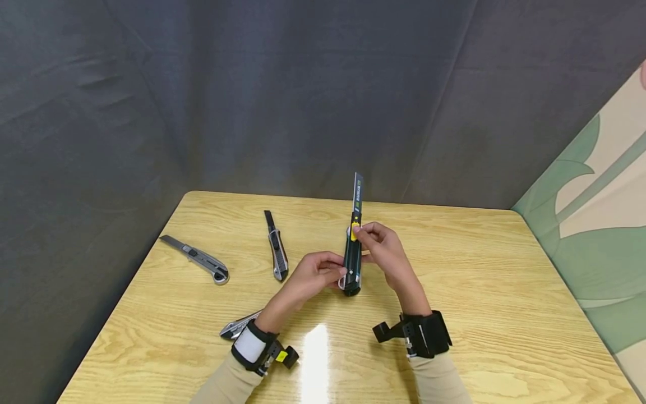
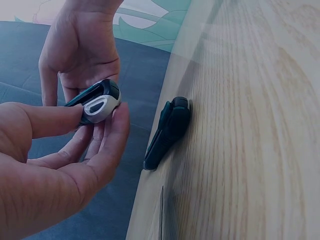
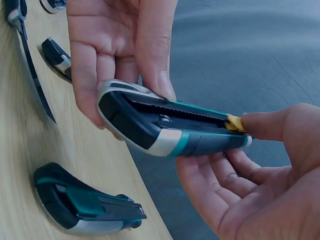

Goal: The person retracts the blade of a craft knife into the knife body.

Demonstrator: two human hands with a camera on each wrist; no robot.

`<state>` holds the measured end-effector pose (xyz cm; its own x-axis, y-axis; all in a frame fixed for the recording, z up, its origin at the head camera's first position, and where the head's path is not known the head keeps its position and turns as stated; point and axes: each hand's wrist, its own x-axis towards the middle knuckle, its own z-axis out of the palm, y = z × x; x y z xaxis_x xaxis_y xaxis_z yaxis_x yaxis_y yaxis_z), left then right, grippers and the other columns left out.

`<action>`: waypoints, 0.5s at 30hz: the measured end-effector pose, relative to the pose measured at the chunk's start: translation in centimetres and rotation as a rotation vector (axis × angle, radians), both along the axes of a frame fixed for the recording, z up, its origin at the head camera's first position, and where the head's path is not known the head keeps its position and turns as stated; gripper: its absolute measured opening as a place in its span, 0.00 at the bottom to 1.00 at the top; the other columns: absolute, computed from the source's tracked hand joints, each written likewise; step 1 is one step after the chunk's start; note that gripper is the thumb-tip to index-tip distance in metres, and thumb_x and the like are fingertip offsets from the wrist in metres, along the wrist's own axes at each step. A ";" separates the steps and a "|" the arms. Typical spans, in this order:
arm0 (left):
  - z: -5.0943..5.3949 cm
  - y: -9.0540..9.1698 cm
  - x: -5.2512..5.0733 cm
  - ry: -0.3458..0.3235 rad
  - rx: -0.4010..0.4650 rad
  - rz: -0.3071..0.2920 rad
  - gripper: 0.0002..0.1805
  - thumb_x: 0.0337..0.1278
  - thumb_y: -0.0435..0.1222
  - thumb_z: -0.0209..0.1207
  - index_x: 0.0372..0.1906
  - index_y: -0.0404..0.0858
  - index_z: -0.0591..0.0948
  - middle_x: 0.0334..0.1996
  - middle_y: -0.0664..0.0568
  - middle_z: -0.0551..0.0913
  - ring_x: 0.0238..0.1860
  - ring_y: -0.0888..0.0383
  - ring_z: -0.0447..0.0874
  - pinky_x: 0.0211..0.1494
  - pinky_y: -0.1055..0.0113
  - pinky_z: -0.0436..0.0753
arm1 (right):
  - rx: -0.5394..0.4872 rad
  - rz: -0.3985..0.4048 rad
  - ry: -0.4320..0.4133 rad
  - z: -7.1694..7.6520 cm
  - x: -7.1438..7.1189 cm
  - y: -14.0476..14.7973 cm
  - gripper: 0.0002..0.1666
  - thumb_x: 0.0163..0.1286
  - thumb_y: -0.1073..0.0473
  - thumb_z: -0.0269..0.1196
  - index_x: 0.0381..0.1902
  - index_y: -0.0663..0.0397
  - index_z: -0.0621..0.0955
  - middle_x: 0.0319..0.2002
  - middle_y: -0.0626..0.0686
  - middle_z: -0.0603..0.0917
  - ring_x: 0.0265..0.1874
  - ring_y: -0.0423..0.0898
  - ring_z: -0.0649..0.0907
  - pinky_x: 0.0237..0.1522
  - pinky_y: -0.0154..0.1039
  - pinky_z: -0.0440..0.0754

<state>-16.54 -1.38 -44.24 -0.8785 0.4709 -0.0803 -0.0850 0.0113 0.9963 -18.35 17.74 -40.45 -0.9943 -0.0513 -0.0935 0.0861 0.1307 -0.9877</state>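
A black, teal and silver snap-off utility knife [image 1: 351, 261] is held up over the table's middle, with its long blade [image 1: 358, 191] out and pointing away. My left hand [image 1: 315, 275] pinches the handle near its butt end between thumb and fingers. On the yellow slider [image 3: 234, 122] lies the thumb of my right hand [image 1: 386, 249], and its fingers support the handle from below. Both wrist views show a second, dark green and black utility knife [image 3: 90, 202] [image 2: 170, 130] lying on the table beneath; in the head view the hands and held knife mostly hide it.
Left on the wooden table [image 1: 504, 280] lie a silver utility knife [image 1: 202, 261] with its blade out and a grey-black one [image 1: 277, 249]. Another knife [image 1: 237, 325] is partly covered by my left wrist. A dark curtain [image 1: 303, 101] hangs behind.
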 end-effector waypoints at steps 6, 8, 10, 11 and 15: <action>-0.1 0.2 0.1 0.008 -0.001 0.012 0.13 0.64 0.26 0.59 0.52 0.27 0.80 0.47 0.37 0.83 0.38 0.58 0.86 0.49 0.48 0.89 | -0.006 -0.011 -0.013 -0.1 0.1 -0.1 0.21 0.73 0.48 0.61 0.49 0.60 0.77 0.34 0.48 0.84 0.36 0.48 0.83 0.40 0.47 0.90; -0.1 0.3 0.2 0.006 0.007 0.012 0.13 0.64 0.26 0.59 0.52 0.27 0.79 0.46 0.36 0.83 0.38 0.57 0.86 0.49 0.46 0.88 | -0.002 -0.019 -0.009 -0.1 0.1 -0.1 0.22 0.73 0.46 0.62 0.49 0.60 0.77 0.34 0.49 0.84 0.36 0.49 0.83 0.40 0.48 0.90; -0.1 0.3 0.2 0.000 0.017 0.011 0.13 0.64 0.25 0.59 0.52 0.26 0.79 0.46 0.36 0.83 0.38 0.57 0.87 0.49 0.46 0.88 | 0.002 -0.033 0.005 -0.2 0.0 -0.2 0.22 0.72 0.45 0.62 0.48 0.60 0.77 0.34 0.49 0.83 0.36 0.47 0.84 0.38 0.48 0.90; -0.1 0.3 0.3 -0.002 0.021 0.010 0.13 0.64 0.25 0.59 0.52 0.26 0.79 0.46 0.36 0.83 0.38 0.57 0.87 0.49 0.46 0.88 | -0.001 -0.042 0.012 -0.2 0.0 -0.3 0.22 0.71 0.45 0.63 0.47 0.60 0.77 0.34 0.49 0.83 0.36 0.46 0.84 0.37 0.46 0.90; 0.0 0.3 0.2 -0.004 0.027 0.002 0.13 0.64 0.25 0.59 0.52 0.26 0.79 0.46 0.35 0.83 0.38 0.57 0.87 0.48 0.49 0.89 | -0.016 -0.066 0.040 -0.3 0.0 -0.4 0.19 0.71 0.48 0.64 0.44 0.60 0.76 0.34 0.48 0.83 0.33 0.41 0.83 0.33 0.41 0.90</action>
